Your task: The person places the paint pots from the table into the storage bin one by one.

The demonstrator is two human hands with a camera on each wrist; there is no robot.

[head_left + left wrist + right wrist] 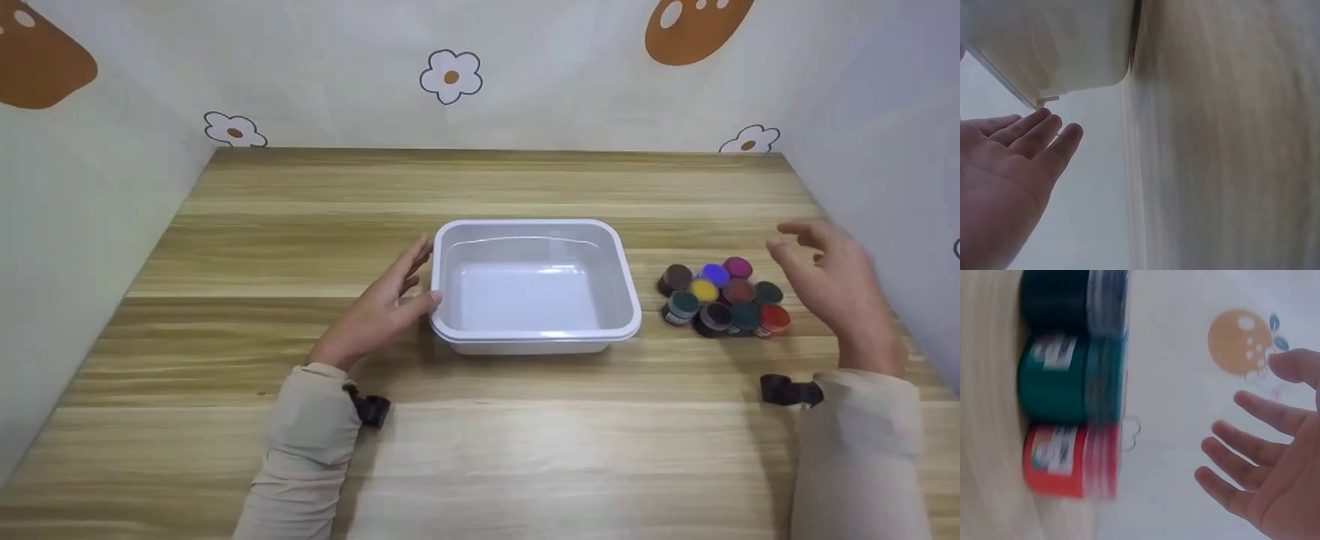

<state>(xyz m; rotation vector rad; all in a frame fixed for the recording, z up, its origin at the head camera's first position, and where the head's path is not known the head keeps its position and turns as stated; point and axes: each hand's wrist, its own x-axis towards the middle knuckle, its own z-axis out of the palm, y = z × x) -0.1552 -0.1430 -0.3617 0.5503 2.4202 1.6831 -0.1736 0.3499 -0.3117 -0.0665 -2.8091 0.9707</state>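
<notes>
A white plastic tub (532, 336) sits in the middle of the wooden table. My left hand (382, 307) is at its left side, fingers nearly straight and the thumb tip right at the rim; in the left wrist view the fingers (1055, 135) reach up to the tub's edge. To the right of the tub stands a cluster of several small paint jars, among them a red jar (772, 320), a yellow jar (703, 290) and a purple jar (713, 275). My right hand (836, 281) hovers just right of these jars, fingers spread and holding nothing.
Pale walls (540, 112) with flower and orange prints enclose the table (480, 465) at the back and sides. Each wrist carries a black strap mount, the left mount (371, 410) and the right mount (787, 390).
</notes>
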